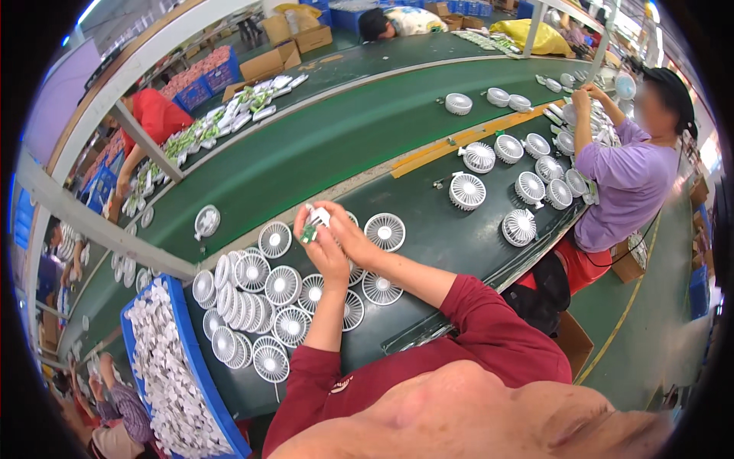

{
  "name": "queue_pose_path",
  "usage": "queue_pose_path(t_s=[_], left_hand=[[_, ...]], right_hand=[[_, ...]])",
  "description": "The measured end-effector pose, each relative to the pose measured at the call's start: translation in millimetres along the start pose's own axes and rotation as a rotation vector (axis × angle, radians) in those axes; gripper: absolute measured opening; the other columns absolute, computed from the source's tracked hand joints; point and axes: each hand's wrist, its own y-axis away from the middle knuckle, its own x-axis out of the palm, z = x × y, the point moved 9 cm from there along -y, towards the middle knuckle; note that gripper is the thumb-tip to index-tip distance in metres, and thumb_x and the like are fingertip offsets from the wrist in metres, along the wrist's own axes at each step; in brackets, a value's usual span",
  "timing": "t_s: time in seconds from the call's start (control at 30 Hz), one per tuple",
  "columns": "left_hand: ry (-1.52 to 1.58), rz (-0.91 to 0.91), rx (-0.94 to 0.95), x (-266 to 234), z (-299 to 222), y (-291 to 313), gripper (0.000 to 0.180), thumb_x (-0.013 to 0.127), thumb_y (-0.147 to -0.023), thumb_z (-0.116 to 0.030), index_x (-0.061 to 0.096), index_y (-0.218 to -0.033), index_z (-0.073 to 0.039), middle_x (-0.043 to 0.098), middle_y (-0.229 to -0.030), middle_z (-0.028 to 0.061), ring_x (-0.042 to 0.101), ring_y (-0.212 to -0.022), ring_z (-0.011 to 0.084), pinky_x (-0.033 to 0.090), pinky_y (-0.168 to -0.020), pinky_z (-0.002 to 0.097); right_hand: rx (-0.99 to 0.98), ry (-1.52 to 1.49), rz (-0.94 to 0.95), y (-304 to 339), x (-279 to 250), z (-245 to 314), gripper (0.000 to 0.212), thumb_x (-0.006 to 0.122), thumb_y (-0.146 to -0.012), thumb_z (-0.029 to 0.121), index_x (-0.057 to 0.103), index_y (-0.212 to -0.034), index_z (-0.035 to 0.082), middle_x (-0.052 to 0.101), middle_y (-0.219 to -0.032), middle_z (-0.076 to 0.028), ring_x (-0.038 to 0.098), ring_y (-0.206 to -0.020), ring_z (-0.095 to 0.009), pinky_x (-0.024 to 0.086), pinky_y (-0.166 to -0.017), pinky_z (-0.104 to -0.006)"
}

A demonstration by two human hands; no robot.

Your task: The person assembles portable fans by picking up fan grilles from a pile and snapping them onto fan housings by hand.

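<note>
Both of my hands meet over the green worktable (428,222), close to the conveyor's edge. Between my left hand (327,254) and my right hand (348,236) is a small white plastic part with a green circuit board (312,228). The fingers of both hands are closed around it and hide some of its shape. Round white fan heads with ribbed grilles (284,285) lie in a stacked cluster beside and below my left hand. Another round white fan grille (384,232) rests just right of my hands.
A blue bin (191,336) full of small white parts stands at the left. Beyond the table runs a green conveyor belt (344,149), carrying a few fan units. More fan heads (467,191) lie to the right, near a co-worker in purple (623,164). A metal post (99,218) crosses at left.
</note>
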Motion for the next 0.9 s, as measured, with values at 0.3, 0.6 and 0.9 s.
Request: queue_pose_path(t_s=[0.3, 0.6, 0.9], left_hand=[[-0.265, 0.214, -0.257, -7.3, 44.0, -22.5, 0.062, 0.061, -0.089, -0.023, 0.036, -0.14, 0.0, 0.05, -0.131, 0.0232, 0.045, -0.123, 0.0405, 0.034, -0.104, 0.0477], [-1.019, 0.037, -0.169, -162.9, 119.9, -154.6, 0.047, 0.063, -0.086, -0.027, 0.053, -0.127, -0.005, 0.058, -0.121, 0.0213, 0.052, -0.115, 0.0389, 0.041, -0.099, 0.0465], [-1.299, 0.133, -0.599, -223.1, 204.0, -172.3, 0.06, 0.048, -0.093, -0.052, 0.051, -0.129, -0.004, 0.059, -0.119, 0.0265, 0.059, -0.11, 0.0394, 0.049, -0.092, 0.0472]], right_hand=[[0.049, 0.441, -0.045, -58.8, -61.7, -41.3, 0.039, 0.052, -0.097, 0.027, 0.053, -0.128, 0.003, 0.059, -0.123, -0.017, 0.057, -0.113, -0.027, 0.042, -0.098, -0.0352], [-0.298, 1.2, -0.065, -74.9, -86.1, -23.6, 0.059, 0.072, -0.079, 0.019, 0.049, -0.132, 0.005, 0.05, -0.131, -0.026, 0.045, -0.124, -0.043, 0.037, -0.104, -0.0487], [-0.043, 1.273, 0.379, -12.1, -9.7, -49.9, 0.073, 0.083, -0.065, 0.036, 0.056, -0.129, 0.015, 0.051, -0.13, -0.016, 0.046, -0.118, -0.037, 0.041, -0.094, -0.0478]])
